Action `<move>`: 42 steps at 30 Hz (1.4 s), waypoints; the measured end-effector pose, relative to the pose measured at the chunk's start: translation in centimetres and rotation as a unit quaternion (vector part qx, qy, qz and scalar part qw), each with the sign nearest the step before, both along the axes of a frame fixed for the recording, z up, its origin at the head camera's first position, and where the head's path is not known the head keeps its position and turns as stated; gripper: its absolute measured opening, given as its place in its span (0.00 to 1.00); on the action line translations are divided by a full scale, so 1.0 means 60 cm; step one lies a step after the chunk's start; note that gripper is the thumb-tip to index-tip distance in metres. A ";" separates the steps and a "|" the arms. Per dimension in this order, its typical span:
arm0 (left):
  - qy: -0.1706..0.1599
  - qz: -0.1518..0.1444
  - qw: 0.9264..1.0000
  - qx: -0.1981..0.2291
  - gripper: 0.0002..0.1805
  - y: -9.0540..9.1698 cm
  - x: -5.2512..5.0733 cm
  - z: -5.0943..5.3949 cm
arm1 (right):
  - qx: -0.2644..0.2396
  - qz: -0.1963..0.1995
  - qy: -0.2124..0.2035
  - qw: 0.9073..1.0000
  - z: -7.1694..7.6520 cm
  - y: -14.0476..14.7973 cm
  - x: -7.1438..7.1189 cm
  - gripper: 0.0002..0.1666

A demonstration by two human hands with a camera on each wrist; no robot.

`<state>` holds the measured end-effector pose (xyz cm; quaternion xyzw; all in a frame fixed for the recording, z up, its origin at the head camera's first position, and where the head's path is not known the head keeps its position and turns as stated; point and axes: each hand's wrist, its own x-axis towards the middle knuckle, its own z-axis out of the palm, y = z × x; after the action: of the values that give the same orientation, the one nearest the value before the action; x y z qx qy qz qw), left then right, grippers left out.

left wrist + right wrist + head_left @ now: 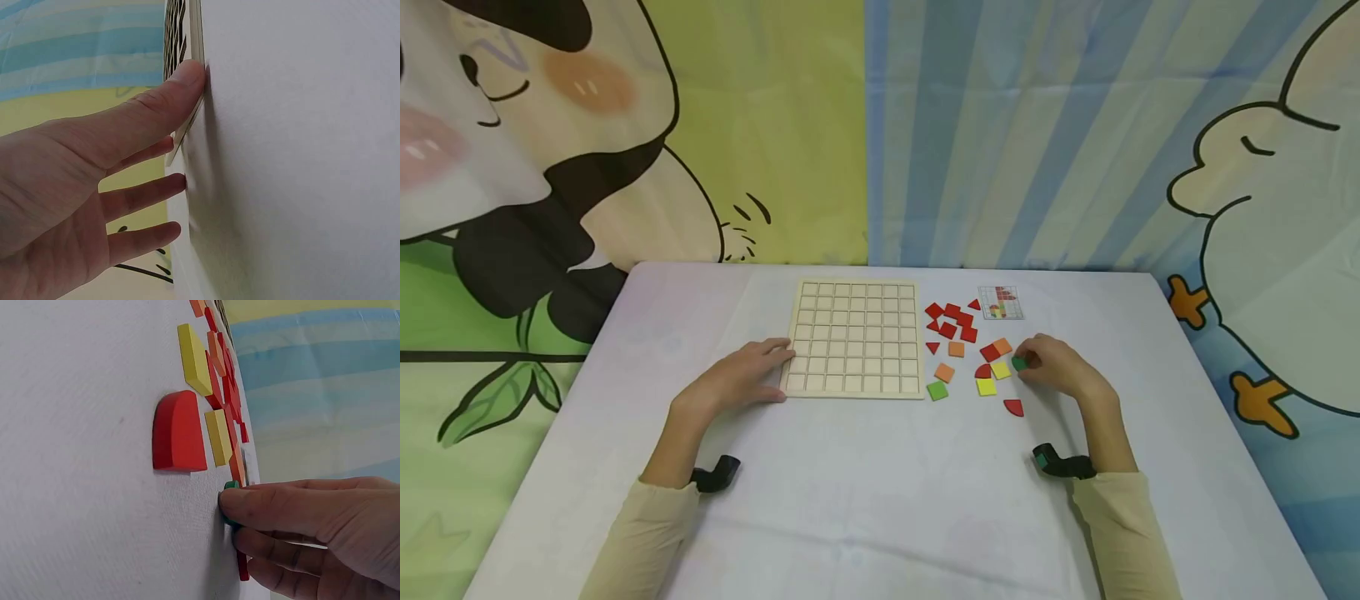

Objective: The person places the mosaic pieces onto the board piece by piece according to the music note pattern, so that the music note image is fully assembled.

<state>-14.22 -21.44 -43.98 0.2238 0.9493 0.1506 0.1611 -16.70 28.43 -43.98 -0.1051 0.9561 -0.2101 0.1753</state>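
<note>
A square wooden grid board [917, 367] lies flat at the middle of the table. My left hand [733, 379] rests against its left edge, fingers fairly straight; in the left wrist view the thumb [187, 72] touches the board's side. Right of the loose pieces, my right hand [1060, 367] pinches a dark green piece [231, 485] between thumb and fingers. Its full shape is hidden by them. Near that hand lie two yellow squares [987, 387], a red quarter-round piece [181, 434] and an orange square [1002, 346]. Part of a red piece [242, 567] shows below the right fingers.
Several red squares and triangles [951, 310] lie between the board and a small printed pattern card [1000, 302]. A light green square [937, 390] sits by the board's right corner. The white table [865, 500] ends at a cartoon-printed curtain [1000, 133].
</note>
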 end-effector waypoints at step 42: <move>0.010 0.000 1.000 0.001 0.41 -0.001 0.005 -0.001 | -0.188 0.113 0.259 0.941 0.092 -0.124 0.066 0.16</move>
<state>-13.90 -21.52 -44.04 0.2256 0.9508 0.1490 0.1514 -12.77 21.02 -38.48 -0.2944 0.8934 -0.3300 -0.0790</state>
